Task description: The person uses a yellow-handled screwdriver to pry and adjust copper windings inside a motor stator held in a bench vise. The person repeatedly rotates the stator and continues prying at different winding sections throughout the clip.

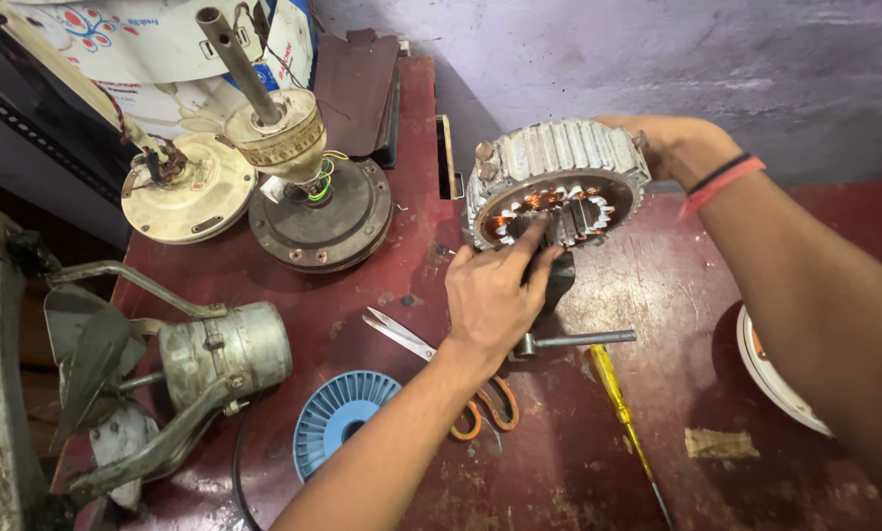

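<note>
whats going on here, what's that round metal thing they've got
A person is working on a finned motor stator with copper windings, tilted up on a dark red workbench. The right hand steadies it from behind, while the left hand presses fingers into the winding cavity. Scissors, a socket wrench and a yellow screwdriver lie beside it. Other dismantled fan motors sit to the left.

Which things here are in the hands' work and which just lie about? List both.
In hand:
- finned motor stator, tilted up
- left hand, fingers at its copper windings
- right hand, gripping its far rim

Lying about:
- scissors
- yellow screwdriver
- metal T-wrench
- blue fan disc
- grey fan motor
- two dismantled ceiling-fan motors
</note>
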